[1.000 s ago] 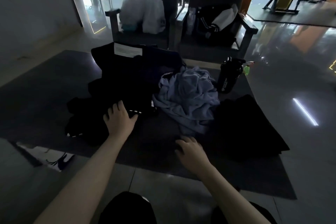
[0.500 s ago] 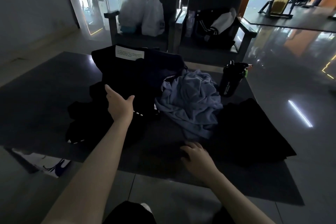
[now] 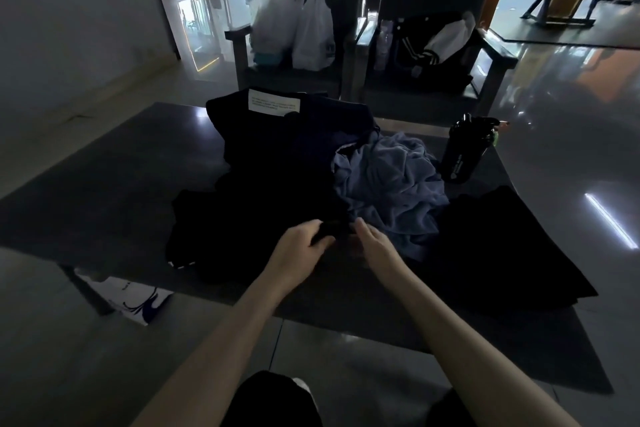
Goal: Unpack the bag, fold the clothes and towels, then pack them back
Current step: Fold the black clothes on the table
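Observation:
A dark bag (image 3: 277, 135) with a white label stands at the back of the low dark table (image 3: 104, 184). In front of it lies a heap of black clothing (image 3: 249, 229). A crumpled pale blue towel (image 3: 388, 184) rests to its right, and another black garment (image 3: 498, 246) lies flat at the table's right. My left hand (image 3: 298, 250) and my right hand (image 3: 375, 244) meet at the near edge of the black heap, fingers pinching a fold of the black cloth between them.
A black shaker bottle (image 3: 464, 152) stands at the table's far right. Behind are two dark armchairs, one with white plastic bags (image 3: 298, 28), the other with a black striped jacket (image 3: 426, 48). A white shoe (image 3: 131, 298) lies on the glossy floor under the table's left.
My left hand came down from the raised position and toward the middle. My right hand left the table's front edge and moved up to join it on the black cloth.

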The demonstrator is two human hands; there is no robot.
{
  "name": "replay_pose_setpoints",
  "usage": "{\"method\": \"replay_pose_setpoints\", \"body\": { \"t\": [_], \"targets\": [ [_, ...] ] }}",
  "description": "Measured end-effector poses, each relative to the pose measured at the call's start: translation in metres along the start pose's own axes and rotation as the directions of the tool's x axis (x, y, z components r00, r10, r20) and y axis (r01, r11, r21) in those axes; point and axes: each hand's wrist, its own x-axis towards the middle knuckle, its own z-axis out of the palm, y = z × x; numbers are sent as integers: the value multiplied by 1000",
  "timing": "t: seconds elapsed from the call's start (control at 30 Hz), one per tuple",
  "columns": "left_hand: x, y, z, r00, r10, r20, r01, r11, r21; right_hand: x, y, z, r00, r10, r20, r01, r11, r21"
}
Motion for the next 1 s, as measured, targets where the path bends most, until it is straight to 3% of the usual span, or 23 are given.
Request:
{"method": "replay_pose_setpoints", "body": {
  "t": [0.07, 0.13, 0.27, 0.37, 0.47, 0.57, 0.67, 0.8, 0.9, 0.93, 1.0],
  "targets": [
    [-14, 8, 5, 992, 106, 73, -100, 992, -81, 7, -15, 10, 990, 107, 96, -119, 983, 141],
    [-21, 10, 11, 972, 202, 123, -191, 977, -94, 11, -22, 18, 984, 120, 134, -128, 990, 51],
    [-30, 1, 7, 966, 257, 31, -258, 945, 201, 12, -20, 16, 999, 31, 30, -28, 994, -103],
    [-35, -21, -4, 988, 61, -144, 1, 920, 391, 9, -21, 2, 998, -40, -46, 28, 971, -237],
    [-41, -54, -14, 963, -251, -93, 258, 776, 575, 2, -19, -19, 991, -119, -56, 87, 911, -403],
    [-44, -73, -20, 950, -305, -70, 261, 648, 715, -6, -9, -46, 991, -124, -55, 71, 819, -569],
    [-38, -82, -29, 937, -335, -100, 290, 583, 759, -15, 2, -70, 996, -42, -77, -24, 712, -702],
    [-29, -89, -47, 892, -434, -125, 357, 508, 784, -24, 11, -80, 978, 54, -200, -201, 479, -855],
    [-22, -83, -53, 874, -441, -202, 439, 540, 718, -24, 15, -74, 967, -5, -253, -245, 231, -942],
    [-21, -80, -52, 884, -404, -234, 447, 589, 673, -23, 16, -70, 968, -65, -244, -224, 219, -950],
    [-21, -76, -47, 927, -290, -240, 376, 714, 591, -17, 15, -55, 956, -236, -172, -65, 403, -913]
  ]
}}
